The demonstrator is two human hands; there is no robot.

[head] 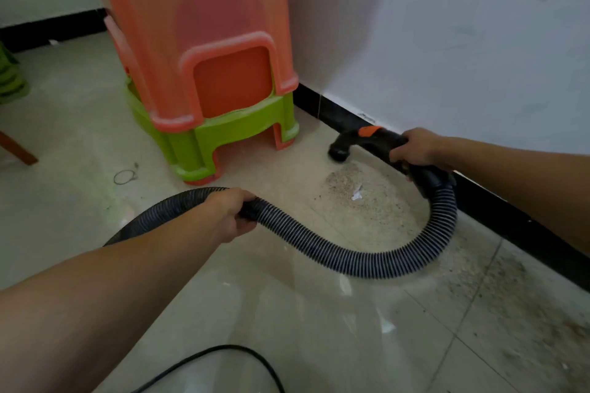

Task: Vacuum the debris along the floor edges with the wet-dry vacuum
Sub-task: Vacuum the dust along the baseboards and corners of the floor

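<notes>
My right hand (416, 150) grips the black vacuum handle (380, 142), which carries an orange switch (370, 130). Its round nozzle (339, 152) points down at the tiled floor beside the black baseboard (338, 116). A ribbed black hose (335, 252) loops from the handle across the floor to my left hand (230, 212), which holds it raised. Fine brown debris (357, 188) with a white paper scrap (357, 195) lies just below the nozzle. More debris (517, 313) spreads along the baseboard at the lower right.
A stack of orange and green plastic stools (207, 80) stands left of the nozzle, close to the white wall (447, 41). A thin wire ring (124, 176) lies on the floor. A black power cord (236, 357) curves along the bottom. A wooden leg (17, 148) shows far left.
</notes>
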